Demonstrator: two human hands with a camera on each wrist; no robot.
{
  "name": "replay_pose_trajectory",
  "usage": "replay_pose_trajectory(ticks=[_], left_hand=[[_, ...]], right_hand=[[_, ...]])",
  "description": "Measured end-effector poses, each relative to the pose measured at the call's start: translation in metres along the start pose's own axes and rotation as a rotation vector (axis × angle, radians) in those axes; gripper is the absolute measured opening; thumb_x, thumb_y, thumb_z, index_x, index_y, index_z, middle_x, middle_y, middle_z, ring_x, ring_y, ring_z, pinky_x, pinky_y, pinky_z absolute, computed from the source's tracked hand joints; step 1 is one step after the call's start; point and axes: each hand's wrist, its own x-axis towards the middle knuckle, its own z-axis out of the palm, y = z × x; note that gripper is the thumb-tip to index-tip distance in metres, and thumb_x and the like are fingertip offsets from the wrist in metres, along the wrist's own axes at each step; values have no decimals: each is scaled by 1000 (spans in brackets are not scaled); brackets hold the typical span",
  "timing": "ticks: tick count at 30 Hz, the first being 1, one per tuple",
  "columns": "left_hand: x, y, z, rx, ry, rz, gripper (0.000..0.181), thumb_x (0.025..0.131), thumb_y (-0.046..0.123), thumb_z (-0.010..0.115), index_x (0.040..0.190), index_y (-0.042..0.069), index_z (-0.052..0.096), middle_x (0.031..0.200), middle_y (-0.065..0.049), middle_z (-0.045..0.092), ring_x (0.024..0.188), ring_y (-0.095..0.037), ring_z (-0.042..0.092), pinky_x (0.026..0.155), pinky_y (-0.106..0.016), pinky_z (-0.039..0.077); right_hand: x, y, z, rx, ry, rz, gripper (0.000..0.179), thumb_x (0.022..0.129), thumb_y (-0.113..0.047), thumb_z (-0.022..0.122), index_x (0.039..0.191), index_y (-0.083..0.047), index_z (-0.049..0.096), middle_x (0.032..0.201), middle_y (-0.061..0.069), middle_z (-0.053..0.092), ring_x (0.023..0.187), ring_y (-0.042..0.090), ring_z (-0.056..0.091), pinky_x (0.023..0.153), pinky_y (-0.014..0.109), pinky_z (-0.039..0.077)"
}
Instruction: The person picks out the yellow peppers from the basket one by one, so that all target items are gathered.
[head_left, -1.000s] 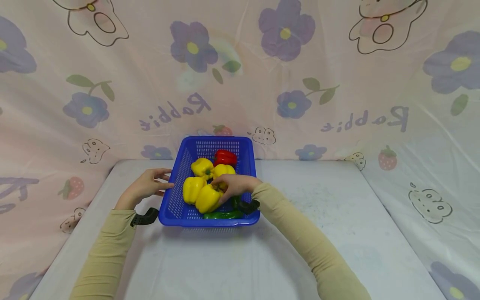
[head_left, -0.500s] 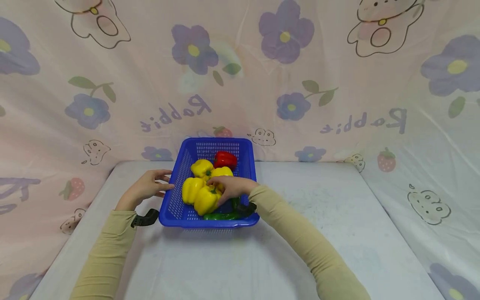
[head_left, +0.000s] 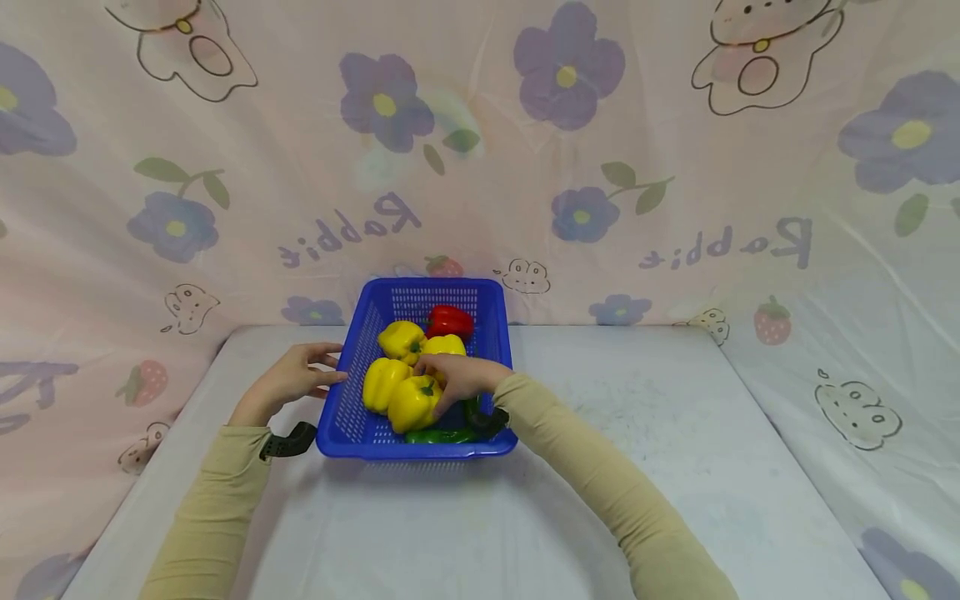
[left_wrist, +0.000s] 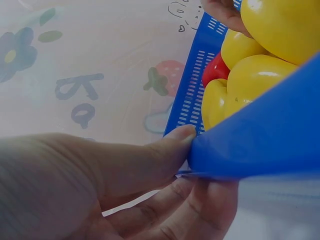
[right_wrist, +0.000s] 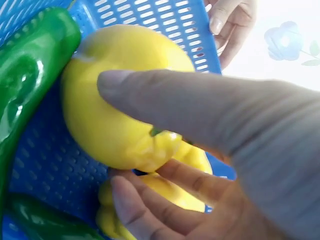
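With thumb and fingers, my left hand (head_left: 288, 382) pinches the left rim of a blue slotted plastic basket (head_left: 416, 451); the left wrist view shows the thumb on top of the rim and fingers beneath. My right hand (head_left: 467, 377) reaches inside and grips the front yellow bell pepper (head_left: 412, 406). In the right wrist view its thumb lies across this yellow bell pepper (right_wrist: 120, 60), the fingers on the far side by the stem. Several more yellow bell peppers (head_left: 386, 383) lie around it, one partly covered by the hand. A red bell pepper (head_left: 450, 322) lies at the back.
Long green peppers (head_left: 441, 437) lie along the basket's front and right, partly under the right wrist strap (head_left: 489, 421). The basket stands on a white table (head_left: 637, 417), close to a patterned curtain (head_left: 480, 167) at the back.
My right hand has moved slightly left with the front yellow bell pepper, which has tipped so its stem faces more upward. My left hand stays at the basket rim.
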Motion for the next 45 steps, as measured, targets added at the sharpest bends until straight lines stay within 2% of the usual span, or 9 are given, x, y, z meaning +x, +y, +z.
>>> replay_pose_trajectory(ticks=[8,16,22,30,37,45], left_hand=[[0,-2,0,-5,8,0,65,93,14,64,144,-10,30,122,-31,50,89,-28,63,76,-42,57],[0,-1,2,-12,8,5,63,93,13,63,143,-10,31,119,-30,51,88,-27,64,74,-40,57],[-2,-1,2,-2,11,7,63,94,14,63,143,-10,31,120,-30,51,89,-27,63,75,-40,57],[-1,-2,2,-6,9,3,63,93,13,63,143,-9,32,120,-30,51,89,-28,63,75,-40,57],[-1,-1,2,-21,-2,12,63,93,12,63,143,-11,31,120,-31,51,89,-27,63,75,-40,57],[-1,-1,2,-13,3,12,64,93,12,63,143,-11,31,121,-31,51,89,-27,64,75,-41,57]], right_hand=[[1,2,1,-10,10,-10,55,76,-11,82,121,-14,50,122,2,53,108,17,49,102,31,41],[-6,5,-2,-36,23,-7,57,78,-16,81,127,-18,50,128,1,52,111,16,49,101,32,41],[-15,7,-9,-5,35,-30,56,79,-14,80,127,-17,51,131,5,51,106,18,53,94,29,47],[-26,17,-16,21,77,-35,63,79,-18,80,134,-18,49,132,2,51,104,18,56,93,29,48],[-40,23,-25,56,131,-63,64,79,-19,80,135,-17,49,133,2,50,111,22,52,95,36,48],[-61,27,-39,114,175,-103,63,80,-18,77,136,-16,47,135,0,48,116,19,49,98,36,45]])
